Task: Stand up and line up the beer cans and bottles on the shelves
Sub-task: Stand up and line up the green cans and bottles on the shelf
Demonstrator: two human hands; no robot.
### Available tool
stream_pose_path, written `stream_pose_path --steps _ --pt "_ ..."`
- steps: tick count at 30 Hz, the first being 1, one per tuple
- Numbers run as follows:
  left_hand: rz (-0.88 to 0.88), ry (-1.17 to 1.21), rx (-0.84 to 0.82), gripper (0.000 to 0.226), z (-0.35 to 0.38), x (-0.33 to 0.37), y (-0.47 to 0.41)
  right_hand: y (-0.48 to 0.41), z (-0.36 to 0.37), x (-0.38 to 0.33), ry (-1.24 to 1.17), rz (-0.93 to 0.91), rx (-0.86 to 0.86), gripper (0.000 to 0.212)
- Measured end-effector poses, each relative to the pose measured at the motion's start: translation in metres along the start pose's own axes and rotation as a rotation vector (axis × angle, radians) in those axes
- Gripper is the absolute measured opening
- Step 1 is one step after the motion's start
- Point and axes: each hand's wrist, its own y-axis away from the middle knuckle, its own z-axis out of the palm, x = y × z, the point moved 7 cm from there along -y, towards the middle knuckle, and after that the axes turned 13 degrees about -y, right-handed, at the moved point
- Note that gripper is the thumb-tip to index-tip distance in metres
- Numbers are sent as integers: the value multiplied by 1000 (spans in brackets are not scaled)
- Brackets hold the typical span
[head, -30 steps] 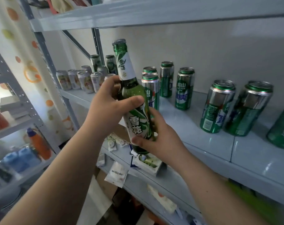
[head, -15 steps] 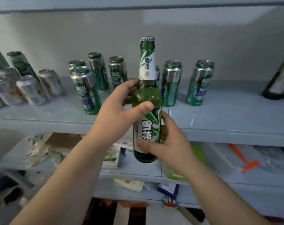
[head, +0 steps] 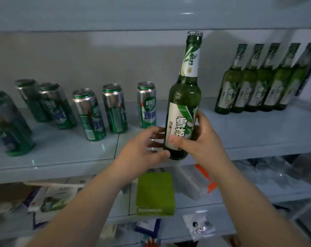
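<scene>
Glass bottle (head: 185, 97) at shelf (head: 62, 164) front edge, judged heavy, slick, breakable: right hand (head: 204, 139) clamps its lower body, left hand (head: 142, 150) slack-fingered at base.

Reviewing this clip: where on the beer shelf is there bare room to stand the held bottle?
Widest bare patch: the shelf between the rightmost can and the row of bottles, behind the held bottle in the right hand. A bare strip also runs along the front edge before the cans. The left end is crowded with cans.
</scene>
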Motion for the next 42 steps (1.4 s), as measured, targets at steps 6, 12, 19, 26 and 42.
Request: stream_pose_path --steps 6,12,19,26,42 --pt "-46 -152 109 72 64 35 -87 -66 -72 29 27 9 -65 90" --pt "-108 -196 158 73 117 48 -157 -119 -125 59 79 -6 -134 92" --pt "-188 -207 193 73 151 45 -207 -159 -161 82 232 -40 -278 86" --pt "-199 -270 152 70 163 40 -255 -156 -191 126 699 30 -305 53" --pt "-246 -622 44 52 184 10 -293 -159 -190 124 748 -54 -327 37"
